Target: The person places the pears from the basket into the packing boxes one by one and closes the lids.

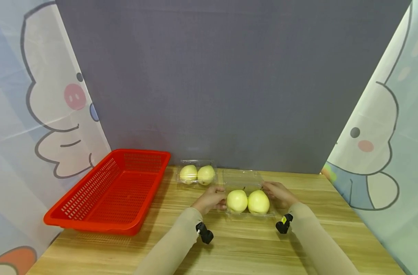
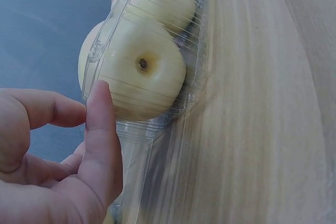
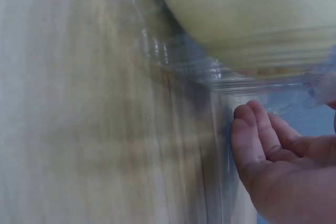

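Observation:
In the head view two round pale yellow pears sit side by side in a clear plastic clamshell box. Its transparent lid is folded back behind them. My left hand is at the box's left side. In the left wrist view the thumb and index finger of that hand pinch the box's rim beside a pear. At the right back corner is my right hand. Its lower fingers lie under the rim, while its fingertips at the frame's right edge hold the rim.
Behind, to the left, another clear clamshell box holds two more pears. A red perforated plastic basket stands at the left of the wooden table. A grey backdrop rises along the table's far edge.

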The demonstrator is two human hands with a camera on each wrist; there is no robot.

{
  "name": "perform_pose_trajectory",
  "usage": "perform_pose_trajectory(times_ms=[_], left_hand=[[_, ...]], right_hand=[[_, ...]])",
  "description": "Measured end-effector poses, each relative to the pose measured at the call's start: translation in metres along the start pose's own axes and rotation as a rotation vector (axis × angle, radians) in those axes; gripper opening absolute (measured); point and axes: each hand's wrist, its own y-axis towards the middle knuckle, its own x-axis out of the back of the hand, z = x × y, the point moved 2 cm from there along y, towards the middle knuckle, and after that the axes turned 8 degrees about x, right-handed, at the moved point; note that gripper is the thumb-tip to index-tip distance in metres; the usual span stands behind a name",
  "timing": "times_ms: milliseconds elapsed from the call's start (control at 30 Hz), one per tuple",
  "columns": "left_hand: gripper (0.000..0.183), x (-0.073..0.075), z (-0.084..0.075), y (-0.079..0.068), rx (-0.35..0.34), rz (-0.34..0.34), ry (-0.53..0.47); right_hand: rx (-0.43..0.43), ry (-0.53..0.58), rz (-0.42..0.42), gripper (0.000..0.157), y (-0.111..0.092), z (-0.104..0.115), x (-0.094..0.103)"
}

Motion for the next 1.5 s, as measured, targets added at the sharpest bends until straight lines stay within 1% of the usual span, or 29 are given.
perform_pose_trajectory(times_ms=[167,233,433,633,700,800,967,1100,1200,1367,1500], left_hand=[[0.057,-0.001,0.0,0.0,-0.001,-0.003,0.001],[0.057,-0.001,0.0,0.0,-0.003,-0.003,0.0],[0.057,0.0,0.0,0.0,-0.01,0.001,-0.001],[0.059,0.002,0.0,-0.001,-0.014,0.012,0.001],[0.06,0.002,0.0,-0.002,-0.011,0.01,-0.001],[0.059,0.0,-0.001,-0.003,-0.004,0.002,-0.001],[0.058,-0.002,-0.002,-0.002,0.003,-0.014,-0.002],[0.058,-0.002,-0.001,0.0,0.005,-0.019,-0.011],[0.057,-0.002,0.0,0.0,0.007,-0.02,-0.016],[0.057,-0.002,0.0,0.0,0.003,-0.022,-0.016],[0.056,-0.002,-0.001,0.0,-0.005,-0.023,-0.011]], right_hand=[[-0.014,0.065,-0.006,0.066,0.004,-0.001,-0.002],[-0.022,0.071,-0.014,0.066,0.006,-0.002,-0.002],[-0.016,0.055,-0.063,0.063,0.01,-0.002,-0.004],[-0.006,0.11,-0.115,0.059,0.012,-0.002,-0.006],[-0.001,0.136,-0.134,0.058,0.012,-0.002,-0.007],[0.009,0.143,-0.155,0.056,0.012,-0.001,-0.006],[0.023,0.14,-0.233,0.05,0.011,0.001,-0.005],[0.043,0.182,-0.309,0.045,0.012,0.001,-0.005],[0.052,0.187,-0.336,0.045,0.013,0.002,-0.006],[0.059,0.159,-0.344,0.048,0.012,0.002,-0.006],[0.078,0.145,-0.33,0.051,0.01,0.004,-0.004]])
